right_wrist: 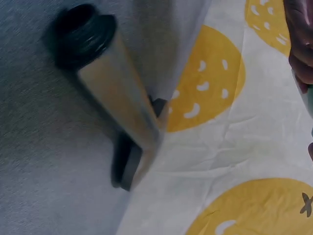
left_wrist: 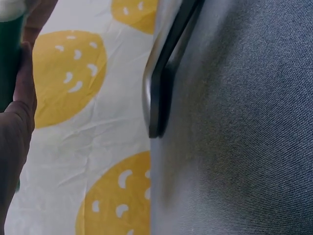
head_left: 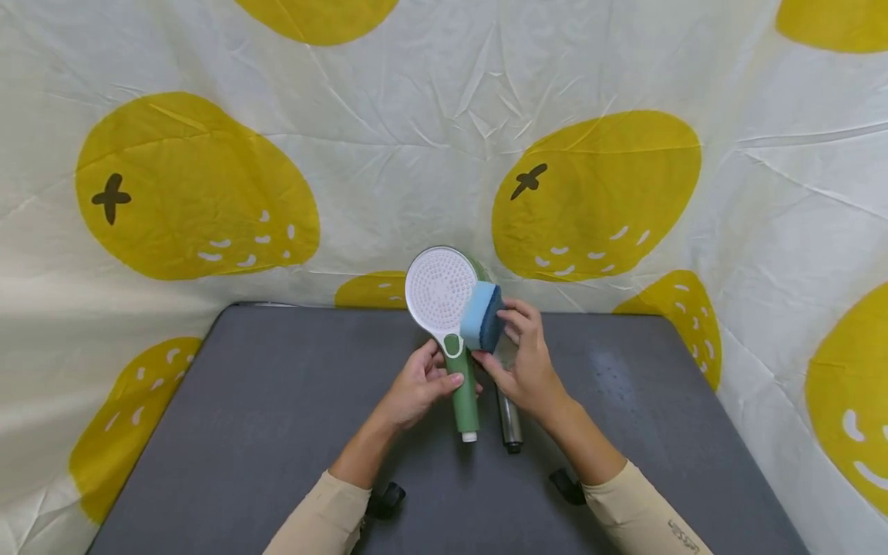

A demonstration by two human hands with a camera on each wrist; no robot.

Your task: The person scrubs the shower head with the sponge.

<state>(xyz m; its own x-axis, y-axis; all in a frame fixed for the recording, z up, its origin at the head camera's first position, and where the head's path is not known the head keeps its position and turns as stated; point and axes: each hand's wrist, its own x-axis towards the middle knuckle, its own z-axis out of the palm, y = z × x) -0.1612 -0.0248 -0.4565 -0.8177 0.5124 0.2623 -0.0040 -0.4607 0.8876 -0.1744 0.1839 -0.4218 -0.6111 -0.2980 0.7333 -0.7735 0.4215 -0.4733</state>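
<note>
A shower head with a white round face (head_left: 438, 287) and a green handle (head_left: 465, 401) is held up over the table, tilted slightly, face toward me. My left hand (head_left: 416, 389) grips that handle, thumb across its front; the left wrist view shows part of this hand (left_wrist: 19, 122) at its edge. Between the fingers and thumb of my right hand (head_left: 530, 370) is a two-tone blue sponge (head_left: 480, 316), overlapping the right side of the face; whether it presses there I cannot tell. Beneath my right hand lies a second, metallic shower head (head_left: 509, 420), its upper part mostly hidden in the head view.
The dark grey table (head_left: 291, 432) has its far edge against a white curtain (head_left: 388, 193) printed with yellow fruit shapes. In the right wrist view, the metallic handle (right_wrist: 115, 88) ends in a black collar. Damp-looking marks (head_left: 613, 378) show on the table's right side.
</note>
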